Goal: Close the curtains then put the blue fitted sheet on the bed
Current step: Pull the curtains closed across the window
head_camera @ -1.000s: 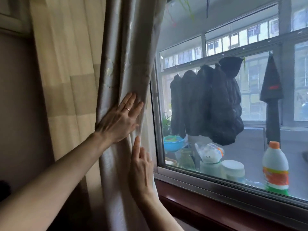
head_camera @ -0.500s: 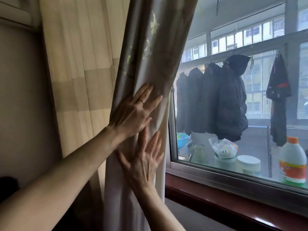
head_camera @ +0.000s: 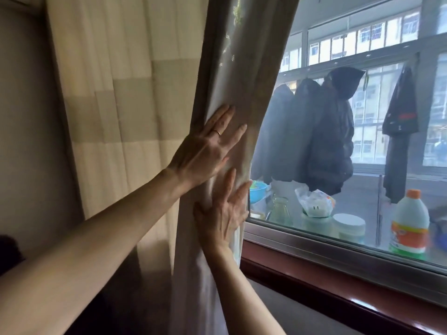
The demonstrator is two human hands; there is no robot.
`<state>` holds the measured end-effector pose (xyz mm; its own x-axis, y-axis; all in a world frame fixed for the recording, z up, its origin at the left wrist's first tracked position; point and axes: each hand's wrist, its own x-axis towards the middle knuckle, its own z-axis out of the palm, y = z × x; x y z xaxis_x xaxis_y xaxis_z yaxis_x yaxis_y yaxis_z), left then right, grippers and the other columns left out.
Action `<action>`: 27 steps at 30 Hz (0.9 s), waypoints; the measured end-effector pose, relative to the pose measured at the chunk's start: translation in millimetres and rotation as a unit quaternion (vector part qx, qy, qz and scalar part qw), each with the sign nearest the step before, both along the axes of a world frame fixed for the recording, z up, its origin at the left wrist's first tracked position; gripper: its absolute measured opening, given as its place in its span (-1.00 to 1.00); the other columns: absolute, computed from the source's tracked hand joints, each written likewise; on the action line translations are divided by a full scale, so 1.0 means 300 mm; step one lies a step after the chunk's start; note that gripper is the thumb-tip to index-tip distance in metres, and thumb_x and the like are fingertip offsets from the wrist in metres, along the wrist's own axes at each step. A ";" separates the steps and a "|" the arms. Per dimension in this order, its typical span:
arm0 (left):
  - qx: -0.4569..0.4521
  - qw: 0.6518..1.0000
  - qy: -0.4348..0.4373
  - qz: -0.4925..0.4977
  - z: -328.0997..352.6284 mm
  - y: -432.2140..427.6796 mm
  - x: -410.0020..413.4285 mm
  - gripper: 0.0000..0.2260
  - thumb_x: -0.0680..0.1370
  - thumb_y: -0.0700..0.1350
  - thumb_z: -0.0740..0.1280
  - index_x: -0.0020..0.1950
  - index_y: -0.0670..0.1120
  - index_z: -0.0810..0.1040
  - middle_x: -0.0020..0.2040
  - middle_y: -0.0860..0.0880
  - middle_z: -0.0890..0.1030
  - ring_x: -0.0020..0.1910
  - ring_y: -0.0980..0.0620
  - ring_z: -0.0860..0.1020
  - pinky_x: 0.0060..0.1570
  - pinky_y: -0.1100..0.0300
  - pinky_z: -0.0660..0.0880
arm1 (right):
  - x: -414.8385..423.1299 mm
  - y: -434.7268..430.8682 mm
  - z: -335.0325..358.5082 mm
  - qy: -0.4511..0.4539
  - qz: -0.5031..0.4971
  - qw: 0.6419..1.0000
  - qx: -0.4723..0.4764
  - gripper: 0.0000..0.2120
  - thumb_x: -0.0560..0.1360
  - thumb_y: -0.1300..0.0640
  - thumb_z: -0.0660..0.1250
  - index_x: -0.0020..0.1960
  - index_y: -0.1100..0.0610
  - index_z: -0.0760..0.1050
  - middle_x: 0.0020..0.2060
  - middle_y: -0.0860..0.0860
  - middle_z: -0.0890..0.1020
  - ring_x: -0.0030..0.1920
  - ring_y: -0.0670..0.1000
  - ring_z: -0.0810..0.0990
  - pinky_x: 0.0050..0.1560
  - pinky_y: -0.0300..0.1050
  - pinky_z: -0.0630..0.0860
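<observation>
Since the earlier frames the grey-brown curtain (head_camera: 232, 93) had slid farther right across the window (head_camera: 338, 247), its edge now reaching the leftmost of the dark jackets (head_camera: 321, 131) hanging outside. The left hand (head_camera: 205, 151) lay flat on its folds with straight, spread fingers, and the right hand (head_camera: 222, 213) pressed flat just below it, neither gripping the cloth. A beige striped curtain (head_camera: 125, 105) hung beside it to the left, while a blue bowl (head_camera: 257, 192), a plastic bag (head_camera: 314, 201) and an orange-capped bottle (head_camera: 408, 226) stood beyond the glass.
</observation>
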<state>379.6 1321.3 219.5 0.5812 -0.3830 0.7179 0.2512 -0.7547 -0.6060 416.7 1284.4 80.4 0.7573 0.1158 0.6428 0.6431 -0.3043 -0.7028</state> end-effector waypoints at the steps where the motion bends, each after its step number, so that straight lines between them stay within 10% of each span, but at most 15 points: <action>1: 0.002 1.000 0.000 -0.003 -0.001 -0.006 0.010 -0.40 0.45 -0.19 0.37 0.48 -0.10 0.29 0.48 -0.29 0.21 0.49 -0.20 0.15 0.38 0.05 0.19 | 0.019 -0.002 0.001 -0.008 0.010 1.000 0.008 0.03 0.39 0.15 0.36 0.49 -0.12 -0.37 0.52 0.21 -0.21 0.52 0.10 -0.18 0.36 0.39 0.10; 4: 0.028 0.999 0.021 -0.007 -0.003 -0.018 0.032 -0.48 0.49 -0.23 0.27 0.47 -0.09 0.31 0.47 -0.25 0.24 0.49 -0.18 0.17 0.41 0.01 0.18 | 0.066 -0.016 -0.004 -0.026 0.036 0.999 0.002 -0.14 0.55 0.24 0.20 0.45 -0.16 -0.42 0.54 0.14 -0.15 0.47 -0.09 -0.18 0.41 0.35 0.02; 7: 0.074 0.994 0.074 0.040 -0.005 -0.016 0.018 -0.47 0.49 -0.16 0.02 0.48 0.00 0.29 0.50 -0.16 0.22 0.52 -0.14 0.08 0.43 -0.17 0.07 | 0.105 -0.044 -0.024 -0.054 0.051 0.997 0.035 -0.21 0.55 0.14 0.21 0.51 -0.13 -0.28 0.54 0.15 -0.03 0.51 0.13 0.02 0.38 0.34 0.14; 13: 0.078 0.986 0.130 0.072 0.000 -0.051 0.039 -0.35 0.39 -0.02 -0.15 0.49 0.09 0.24 0.54 -0.11 0.11 0.53 -0.11 -0.02 0.39 -0.25 -0.07 | 0.124 -0.089 -0.044 -0.045 0.094 0.994 0.016 -0.06 0.35 -0.44 0.10 0.52 -0.12 -0.31 0.54 0.08 -0.13 0.52 0.07 -0.08 0.42 0.25 0.04; 16: 0.063 0.986 0.138 0.067 0.003 -0.077 0.072 -0.36 0.41 0.05 -0.15 0.51 0.10 0.19 0.55 -0.12 0.07 0.54 -0.10 -0.07 0.41 -0.21 -0.15 | 0.166 -0.075 -0.044 -0.045 0.040 0.998 -0.015 -0.01 0.42 -0.09 0.36 0.52 -0.09 -0.34 0.52 0.17 -0.21 0.50 0.22 0.04 0.34 0.26 0.22; 19: 0.054 0.990 0.093 0.089 0.006 -0.081 0.117 -0.41 0.46 0.16 0.04 0.51 0.10 0.19 0.55 -0.14 0.07 0.53 -0.13 -0.09 0.41 -0.27 -0.13 | 0.229 -0.077 -0.034 -0.048 0.044 0.997 0.050 -0.01 0.35 0.50 0.14 0.52 -0.16 -0.25 0.53 0.15 -0.13 0.40 0.27 0.29 0.15 0.21 0.46; 27: 0.055 0.986 0.137 0.080 0.001 -0.118 0.199 -0.38 0.40 0.06 -0.09 0.47 0.13 0.27 0.55 -0.07 0.08 0.53 -0.13 -0.12 0.38 -0.28 -0.03 | 0.278 -0.132 -0.049 -0.081 0.062 0.994 0.029 0.03 0.23 0.58 0.04 0.55 -0.09 -0.11 0.50 -0.16 -0.13 0.52 -0.12 -0.12 0.43 0.22 0.15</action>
